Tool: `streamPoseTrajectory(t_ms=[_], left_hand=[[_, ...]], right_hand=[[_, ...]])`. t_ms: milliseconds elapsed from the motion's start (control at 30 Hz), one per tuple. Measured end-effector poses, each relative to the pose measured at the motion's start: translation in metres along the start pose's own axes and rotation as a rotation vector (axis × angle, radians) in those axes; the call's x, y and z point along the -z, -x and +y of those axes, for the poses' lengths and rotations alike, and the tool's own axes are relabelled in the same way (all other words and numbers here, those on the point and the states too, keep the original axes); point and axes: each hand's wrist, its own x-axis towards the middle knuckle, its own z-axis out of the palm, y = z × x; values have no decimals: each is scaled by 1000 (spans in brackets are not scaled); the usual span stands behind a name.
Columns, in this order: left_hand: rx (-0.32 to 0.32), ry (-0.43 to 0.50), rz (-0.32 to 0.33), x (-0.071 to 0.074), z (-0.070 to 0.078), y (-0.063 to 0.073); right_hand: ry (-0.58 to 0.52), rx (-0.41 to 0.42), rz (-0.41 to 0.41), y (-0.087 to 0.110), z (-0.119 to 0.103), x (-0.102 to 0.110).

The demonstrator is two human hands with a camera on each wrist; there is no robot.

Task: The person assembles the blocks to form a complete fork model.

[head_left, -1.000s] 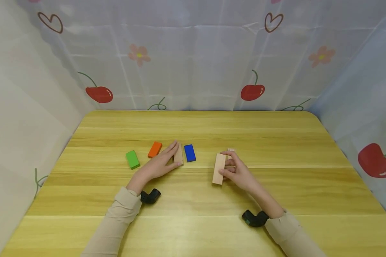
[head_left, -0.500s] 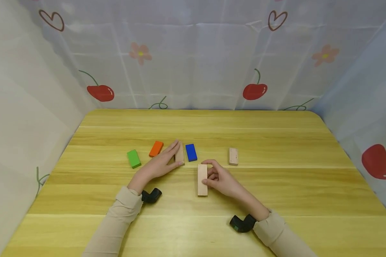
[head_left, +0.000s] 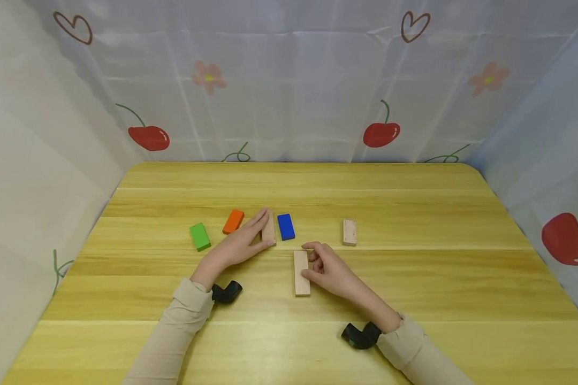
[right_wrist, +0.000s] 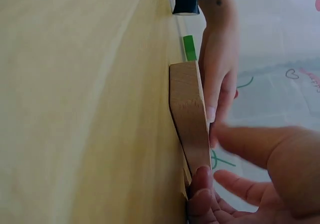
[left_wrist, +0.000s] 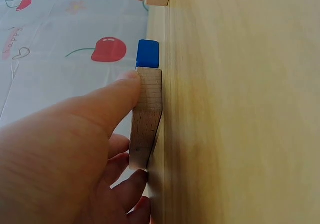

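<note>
My left hand [head_left: 241, 246] spans a plain wooden block [head_left: 268, 230] lying on the table, fingers at its far end and thumb at its near end. In the left wrist view the thumb presses along the upper edge of this block [left_wrist: 150, 89]. My right hand [head_left: 329, 270] is beside a second plain wooden block [head_left: 302, 274], which lies flat nearer the front. In the right wrist view a fingertip meets the end of this block [right_wrist: 187, 114], while the blurred thumb hovers just off its upper face.
A blue block [head_left: 286, 227] lies just right of the left hand's block. Left of that hand are an orange block [head_left: 233, 221] and a green block [head_left: 200, 237]. Another plain wooden block [head_left: 349, 233] lies farther right. A patterned curtain [head_left: 289, 91] hangs behind the table.
My right hand has carried its wooden block left and toward the front, laid it flat on the table and loosened its fingers. My left hand has stayed in place.
</note>
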Motion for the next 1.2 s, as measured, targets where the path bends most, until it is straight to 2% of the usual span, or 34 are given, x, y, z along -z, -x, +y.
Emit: streamPoseTrajectory(t_ms=[133, 333, 433, 567, 733, 967, 1100, 1200], left_hand=[[5, -4, -1, 1, 1, 1], [32, -40, 47, 0, 6, 0], [59, -49, 85, -4, 9, -2], [96, -29, 142, -10, 14, -5], [140, 0, 238, -13, 20, -6], [142, 9, 407, -13, 20, -4], [148, 73, 507, -13, 14, -4], [154, 185, 565, -12, 8, -3]], right_hand=[[40, 55, -33, 9, -1, 0], [207, 175, -92, 21, -2, -2], [261, 175, -88, 22, -1, -3], [267, 148, -94, 23, 0, -4], [260, 145, -96, 23, 1, -5], [272, 148, -89, 24, 1, -6], [274, 158, -84, 25, 1, -7], [278, 160, -84, 25, 2, -7]])
